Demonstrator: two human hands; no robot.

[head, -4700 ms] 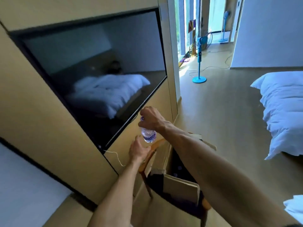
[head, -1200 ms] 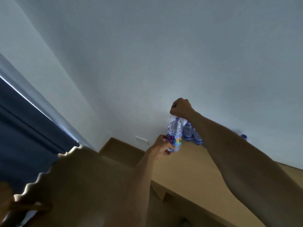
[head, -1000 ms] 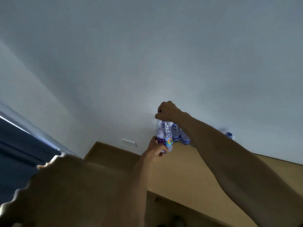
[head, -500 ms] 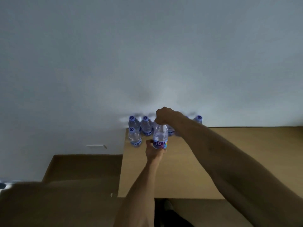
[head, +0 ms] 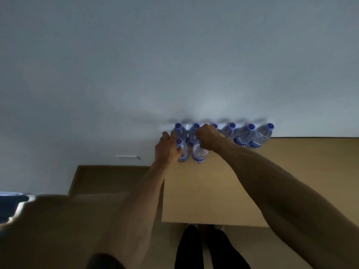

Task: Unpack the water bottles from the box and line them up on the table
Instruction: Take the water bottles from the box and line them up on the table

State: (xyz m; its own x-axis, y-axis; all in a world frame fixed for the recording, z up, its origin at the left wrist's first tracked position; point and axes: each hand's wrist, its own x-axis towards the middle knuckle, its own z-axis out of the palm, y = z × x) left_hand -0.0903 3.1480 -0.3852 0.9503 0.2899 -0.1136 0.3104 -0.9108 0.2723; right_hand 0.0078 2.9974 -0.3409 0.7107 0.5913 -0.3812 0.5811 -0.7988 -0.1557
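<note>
Several clear water bottles with blue caps (head: 246,135) stand in a row at the back of the wooden table (head: 213,191), against the wall. Two more stand in front of the row's left end. My right hand (head: 207,139) grips the top of the right one, a water bottle (head: 200,153) standing upright on the table. My left hand (head: 167,150) is at the left side of the neighbouring front bottle (head: 183,151), with its fingers curled against it. The box is out of view.
A grey wall rises right behind the bottles. The table's left edge runs close to my left hand, with a lower wooden surface (head: 108,179) beyond it. My legs in dark trousers (head: 202,247) show below the table's near edge.
The bottle I carried from the box now stands on the table in front of the row. My left hand has left its base and moved to the bottle beside it.
</note>
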